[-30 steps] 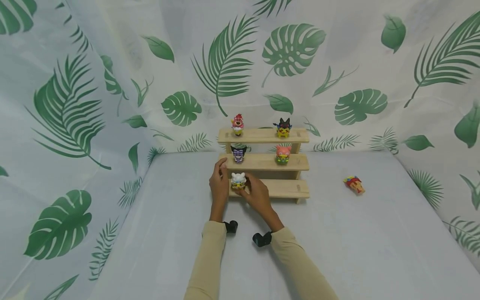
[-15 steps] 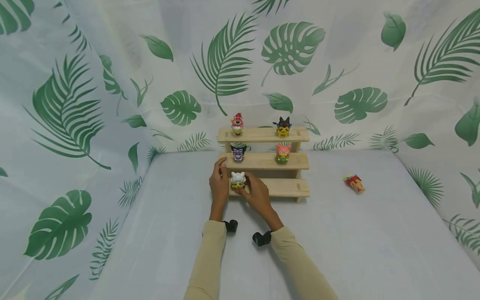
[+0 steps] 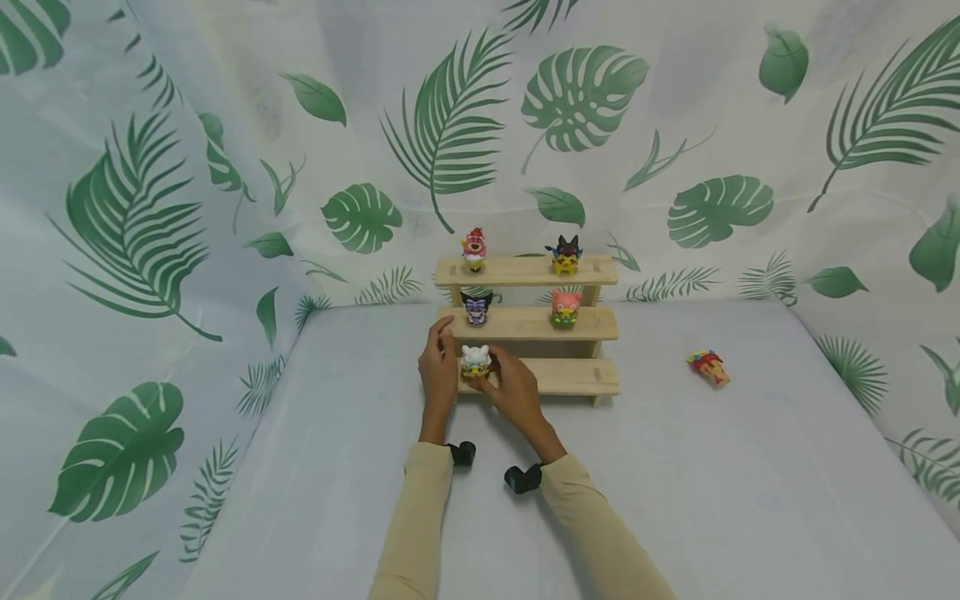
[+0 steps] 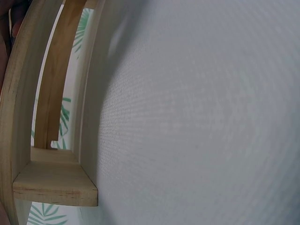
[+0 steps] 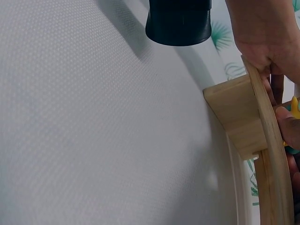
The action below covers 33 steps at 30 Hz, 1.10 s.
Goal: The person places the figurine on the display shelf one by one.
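Observation:
A small figurine with a white hood and yellow face (image 3: 476,360) stands at the left end of the bottom board of a three-tier wooden rack (image 3: 555,377). My right hand (image 3: 514,387) pinches it from the right side, between thumb and fingers. Only a yellow and teal bit of the figurine (image 5: 295,107) shows in the right wrist view, by the thumb (image 5: 289,129). Against the rack's left end, my left hand (image 3: 437,367) rests with its fingers loosely bent and pointing up. In the left wrist view the rack's leg (image 4: 56,183) and board edge fill the left side.
The rack's top board bears a pink figurine (image 3: 474,250) and a black-eared yellow one (image 3: 566,255). On the middle board are a purple-and-black figurine (image 3: 476,309) and a pink-hooded one (image 3: 565,308). A red-and-tan figurine (image 3: 708,367) lies on the white tabletop (image 3: 750,483) to the right.

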Motion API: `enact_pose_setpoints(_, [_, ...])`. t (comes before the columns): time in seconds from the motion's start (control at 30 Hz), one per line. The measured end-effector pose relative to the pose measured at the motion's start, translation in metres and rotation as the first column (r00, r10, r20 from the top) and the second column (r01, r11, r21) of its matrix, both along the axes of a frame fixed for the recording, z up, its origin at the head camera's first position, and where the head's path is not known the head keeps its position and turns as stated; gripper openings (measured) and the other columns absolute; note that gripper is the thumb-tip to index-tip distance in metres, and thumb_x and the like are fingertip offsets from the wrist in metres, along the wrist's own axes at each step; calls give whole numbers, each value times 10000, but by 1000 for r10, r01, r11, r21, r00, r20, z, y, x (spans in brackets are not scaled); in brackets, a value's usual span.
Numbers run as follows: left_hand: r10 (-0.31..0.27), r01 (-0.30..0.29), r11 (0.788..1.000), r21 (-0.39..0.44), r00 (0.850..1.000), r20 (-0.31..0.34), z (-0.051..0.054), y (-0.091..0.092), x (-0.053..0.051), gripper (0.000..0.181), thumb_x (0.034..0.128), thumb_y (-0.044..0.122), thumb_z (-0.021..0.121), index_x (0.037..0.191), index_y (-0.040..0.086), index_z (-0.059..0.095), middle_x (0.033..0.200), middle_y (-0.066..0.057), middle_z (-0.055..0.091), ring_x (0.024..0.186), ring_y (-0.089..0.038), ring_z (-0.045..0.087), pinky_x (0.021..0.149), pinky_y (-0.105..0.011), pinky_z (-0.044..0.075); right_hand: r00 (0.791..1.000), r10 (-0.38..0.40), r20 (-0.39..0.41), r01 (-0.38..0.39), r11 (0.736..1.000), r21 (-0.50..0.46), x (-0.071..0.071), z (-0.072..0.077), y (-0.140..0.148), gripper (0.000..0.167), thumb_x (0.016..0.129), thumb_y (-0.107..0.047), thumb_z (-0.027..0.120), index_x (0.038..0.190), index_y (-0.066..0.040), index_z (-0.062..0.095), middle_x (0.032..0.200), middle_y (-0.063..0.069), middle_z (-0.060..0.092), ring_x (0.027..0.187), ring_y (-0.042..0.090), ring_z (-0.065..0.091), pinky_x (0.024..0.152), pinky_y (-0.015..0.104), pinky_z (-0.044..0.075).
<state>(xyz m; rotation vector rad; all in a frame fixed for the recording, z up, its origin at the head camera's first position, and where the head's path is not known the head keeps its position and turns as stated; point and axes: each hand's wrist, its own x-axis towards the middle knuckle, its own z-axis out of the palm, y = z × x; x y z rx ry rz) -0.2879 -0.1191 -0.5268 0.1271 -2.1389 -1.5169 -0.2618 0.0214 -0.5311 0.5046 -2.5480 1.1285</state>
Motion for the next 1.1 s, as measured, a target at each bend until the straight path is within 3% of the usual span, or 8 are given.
enact_pose_setpoints(0.2, [0,0,1000,1,1000,3,0,1,-1,352,1056,388,395,1306,241,594,1320,-13,636,1126,-211,638,932,-436,517,1000,-1,-5,1,1000,2,-2,-1,0,621,746,-280,848,1270,-78,583,1030,87,694,925,232,652,805,423,512])
enact_pose_setpoints(0.83, [5,-5,1000,6,1000,7,3,2,1,336,1061,366,394,1305,248,592,1295,-47,646,1151,-209,625,939,-444,514,1000,2,-25,-2,1000,9,1,1,1,615,754,-281,846,1263,-67,577,1030,99,698,934,247,652,804,439,513])
enact_pose_setpoints(1.1, [9,-9,1000,-18,1000,-19,3,2,2,339,1060,349,405,1304,212,596,1254,-74,666,1118,-238,643,915,-452,523,999,35,14,-34,998,-62,7,3,7,661,753,-194,854,1324,-60,548,1115,106,686,972,232,658,848,407,518])
